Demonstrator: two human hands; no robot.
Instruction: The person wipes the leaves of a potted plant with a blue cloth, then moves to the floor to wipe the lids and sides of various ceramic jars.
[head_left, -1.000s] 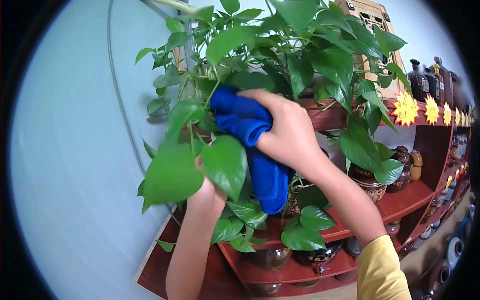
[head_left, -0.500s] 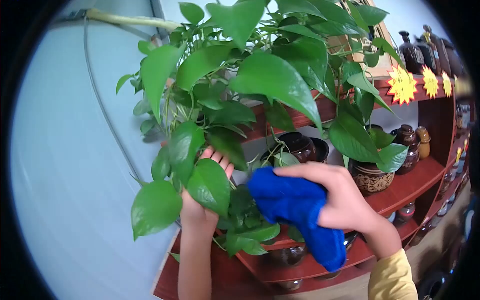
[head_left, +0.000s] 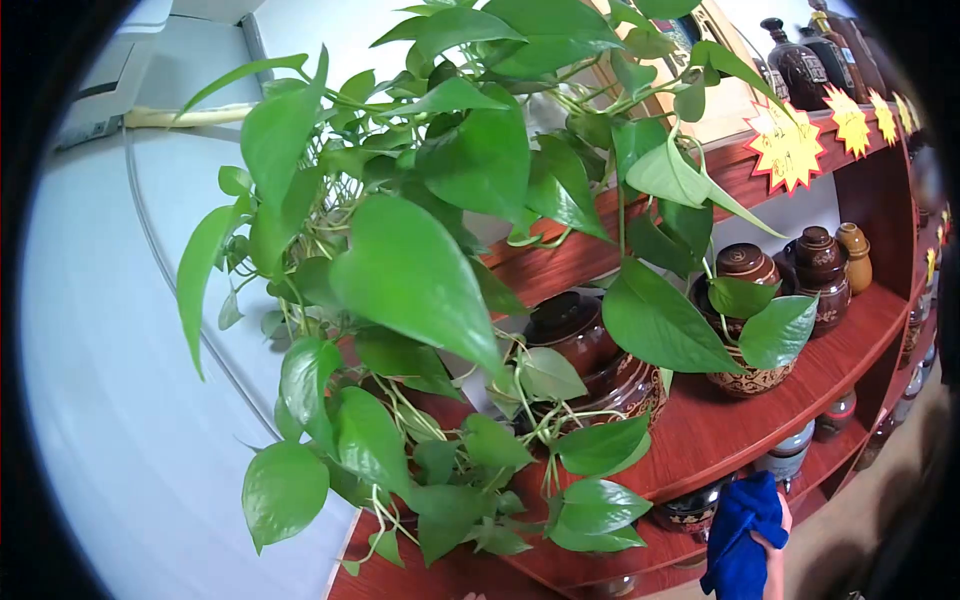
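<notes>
At the lower right, my right hand (head_left: 776, 545) is closed around a blue cloth (head_left: 742, 535), which hangs bunched in front of the lower shelf. Only the fingertips of my left hand (head_left: 474, 597) show at the bottom edge, so whether they grip anything is hidden. A large trailing plant with glossy green heart-shaped leaves (head_left: 415, 275) fills the middle of the view. Its vines spill down over the shelf front, above my left fingertips and to the left of the cloth.
Dark red wooden shelves (head_left: 690, 440) curve away to the right. They carry brown lidded jars (head_left: 590, 365), a patterned pot (head_left: 750, 380) and dark bottles (head_left: 800, 65). Yellow star-shaped tags (head_left: 785, 148) line the upper shelf edge. On the left stands a pale wall (head_left: 120, 380) with a cable.
My right hand has moved down and right with the blue cloth, away from the leaves. My left hand has dropped from among the leaves to the bottom edge. The view has shifted.
</notes>
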